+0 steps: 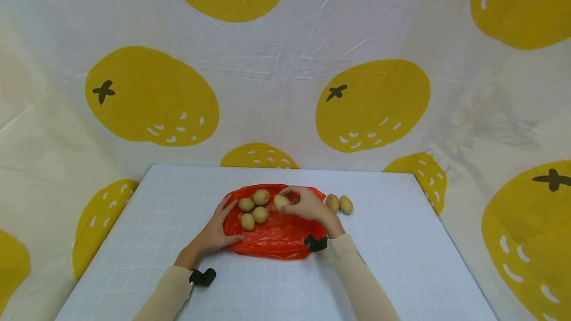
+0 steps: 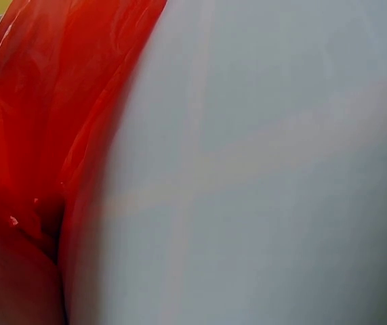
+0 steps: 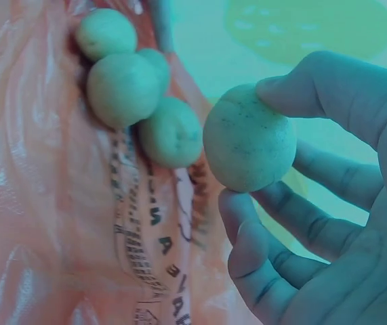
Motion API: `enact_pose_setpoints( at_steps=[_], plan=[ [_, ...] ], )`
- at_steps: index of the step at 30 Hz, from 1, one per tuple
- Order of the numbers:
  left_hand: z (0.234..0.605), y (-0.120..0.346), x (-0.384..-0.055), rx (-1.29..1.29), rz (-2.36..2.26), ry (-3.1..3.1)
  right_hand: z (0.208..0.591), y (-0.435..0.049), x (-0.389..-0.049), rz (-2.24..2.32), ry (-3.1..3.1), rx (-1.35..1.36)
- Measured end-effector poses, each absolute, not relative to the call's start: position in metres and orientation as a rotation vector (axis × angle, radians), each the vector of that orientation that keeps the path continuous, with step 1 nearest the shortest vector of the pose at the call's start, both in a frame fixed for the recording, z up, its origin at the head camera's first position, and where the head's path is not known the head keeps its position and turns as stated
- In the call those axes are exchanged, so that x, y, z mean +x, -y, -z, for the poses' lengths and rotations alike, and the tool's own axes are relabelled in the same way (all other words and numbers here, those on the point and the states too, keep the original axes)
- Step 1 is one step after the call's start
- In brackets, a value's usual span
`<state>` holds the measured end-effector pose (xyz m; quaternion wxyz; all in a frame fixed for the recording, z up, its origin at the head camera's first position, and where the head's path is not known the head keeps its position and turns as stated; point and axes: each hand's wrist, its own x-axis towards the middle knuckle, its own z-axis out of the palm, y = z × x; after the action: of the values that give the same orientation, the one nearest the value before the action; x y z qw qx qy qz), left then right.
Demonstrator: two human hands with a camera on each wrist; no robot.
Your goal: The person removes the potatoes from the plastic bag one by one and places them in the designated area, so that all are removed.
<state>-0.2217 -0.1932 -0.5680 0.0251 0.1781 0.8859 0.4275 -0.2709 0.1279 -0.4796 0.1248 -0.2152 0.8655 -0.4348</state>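
A red plastic bag (image 1: 281, 239) lies flattened on the table, and several potatoes (image 1: 260, 215) sit grouped on its left half. My right hand (image 1: 308, 205) pinches one more potato (image 3: 249, 139) between thumb and fingertips, above the bag to the right of that group. Dark print shows on the bag's plastic (image 3: 37, 203) in the right wrist view. At the bag's left edge rests my left hand (image 1: 216, 232), fingers extended along the rim and thumb across the near corner. The left wrist view has mostly red plastic (image 2: 51, 88) and tabletop.
Two more potatoes (image 1: 332, 203) lie side by side on the white table (image 1: 392, 246), just past the bag's right edge. Behind the table hangs a pale cloth (image 1: 267, 108) printed with large yellow fruits.
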Motion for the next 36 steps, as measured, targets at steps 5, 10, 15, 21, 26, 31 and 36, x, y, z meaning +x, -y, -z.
enact_pose_setpoints(
  at_steps=[5, 10, 15, 21, 26, 31, 36],
  plan=[
    [0.568, 0.193, -0.222, 0.540, -1.315, -2.732, 0.474, -0.133, -0.269, 1.355, -2.510, -0.558],
    [0.568, 0.193, -0.223, 0.526, -1.304, -2.730, 0.466, -0.141, -0.269, 1.401, -2.538, -0.554],
    [0.568, 0.192, -0.223, 0.514, -1.298, -2.731, 0.461, -0.149, -0.270, 1.440, -2.578, -0.573],
    [0.568, 0.192, -0.223, 0.509, -1.288, -2.737, 0.458, -0.161, -0.272, 1.503, -2.600, -0.550],
    [0.569, 0.191, -0.223, 0.507, -1.278, -2.739, 0.455, -0.168, -0.272, 1.532, -2.595, -0.502],
    [0.569, 0.191, -0.223, 0.500, -1.271, -2.741, 0.451, -0.175, -0.270, 1.532, -2.598, -0.440],
    [0.569, 0.191, -0.222, 0.505, -1.279, -2.739, 0.450, -0.181, -0.269, 1.543, -2.620, -0.423]
  ],
)
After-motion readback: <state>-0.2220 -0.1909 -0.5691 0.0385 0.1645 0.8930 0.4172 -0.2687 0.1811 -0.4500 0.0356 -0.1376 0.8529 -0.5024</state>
